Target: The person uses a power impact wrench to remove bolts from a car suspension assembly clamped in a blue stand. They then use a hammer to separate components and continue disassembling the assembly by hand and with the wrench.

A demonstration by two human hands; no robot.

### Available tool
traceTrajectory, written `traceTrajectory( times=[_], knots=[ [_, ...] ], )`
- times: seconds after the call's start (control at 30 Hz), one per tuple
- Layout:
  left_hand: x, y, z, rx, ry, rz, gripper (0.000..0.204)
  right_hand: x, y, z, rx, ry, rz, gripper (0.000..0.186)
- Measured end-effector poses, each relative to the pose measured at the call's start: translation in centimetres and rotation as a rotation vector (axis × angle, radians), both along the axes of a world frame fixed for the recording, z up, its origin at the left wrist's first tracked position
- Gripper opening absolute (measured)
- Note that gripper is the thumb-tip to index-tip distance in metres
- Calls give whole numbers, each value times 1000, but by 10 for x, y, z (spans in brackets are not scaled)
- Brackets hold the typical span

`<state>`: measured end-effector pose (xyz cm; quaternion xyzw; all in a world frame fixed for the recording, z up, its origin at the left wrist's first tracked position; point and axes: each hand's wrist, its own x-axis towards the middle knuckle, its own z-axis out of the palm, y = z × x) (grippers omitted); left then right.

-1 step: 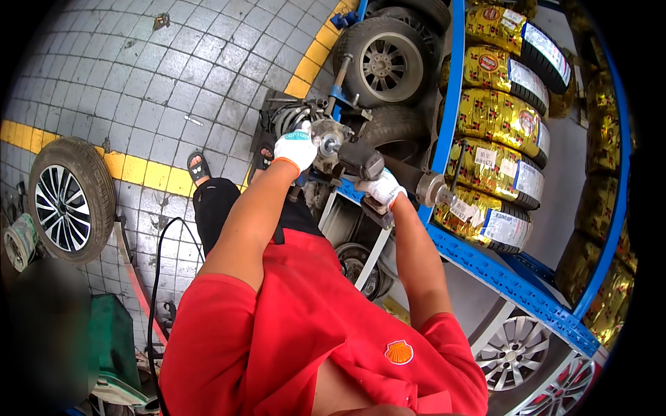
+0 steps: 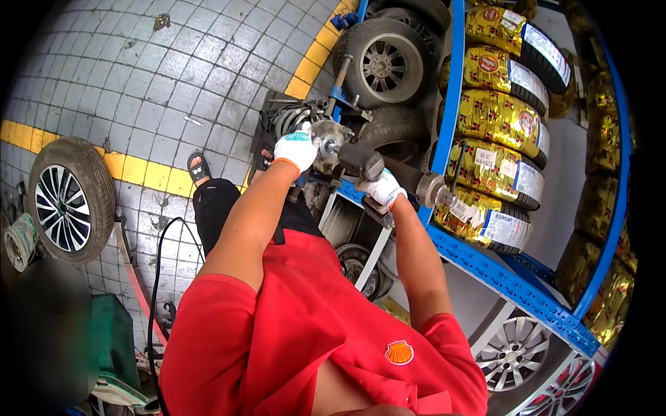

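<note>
My right hand (image 2: 383, 188), in a white work glove, grips the handle of a dark impact wrench (image 2: 362, 160). Its socket end points left and meets the centre of a metal wheel hub (image 2: 331, 139). Against the hub's left side, my gloved left hand (image 2: 295, 151) is closed round its edge, with the thumb up and the other fingers partly hidden. A dark coil spring (image 2: 293, 119) lies just beyond that hand, beside the hub.
Blue shelving (image 2: 449, 90) on the right holds gold-wrapped tyres (image 2: 501, 114). A used wheel (image 2: 383, 64) leans beyond the hub. Another wheel (image 2: 68, 197) stands at left on the tiled floor (image 2: 152, 90). A black hose (image 2: 155, 291) trails past my left side.
</note>
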<state>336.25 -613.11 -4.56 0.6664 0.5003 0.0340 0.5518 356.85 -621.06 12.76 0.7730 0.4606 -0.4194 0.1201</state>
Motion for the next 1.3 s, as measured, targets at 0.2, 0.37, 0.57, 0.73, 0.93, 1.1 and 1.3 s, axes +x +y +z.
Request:
traceTrajectory(
  times=[0.2,0.37,0.57,0.73,0.93,1.1,1.3],
  knots=[
    [-1,7,11,-48,60,-30,61,-17,-5,16,57,-64,-8,45],
    [0,4,2,-4,69,43,67,-17,-37,42,201,-31,-163,53],
    [-13,-76,9,-401,-578,396,56,-21,-115,59,350,412,-525,38],
    [-1,-104,84,-1190,-1017,947,33,-37,-130,23,589,312,444,51],
    [4,-113,74,-1246,-820,1083,22,-47,-165,-7,439,360,-139,41],
    [19,-116,98,-1276,-772,1000,26,-35,-169,8,395,536,-384,44],
    [34,-130,103,-1307,-721,966,26,-22,-183,16,386,260,5,47]
  ],
)
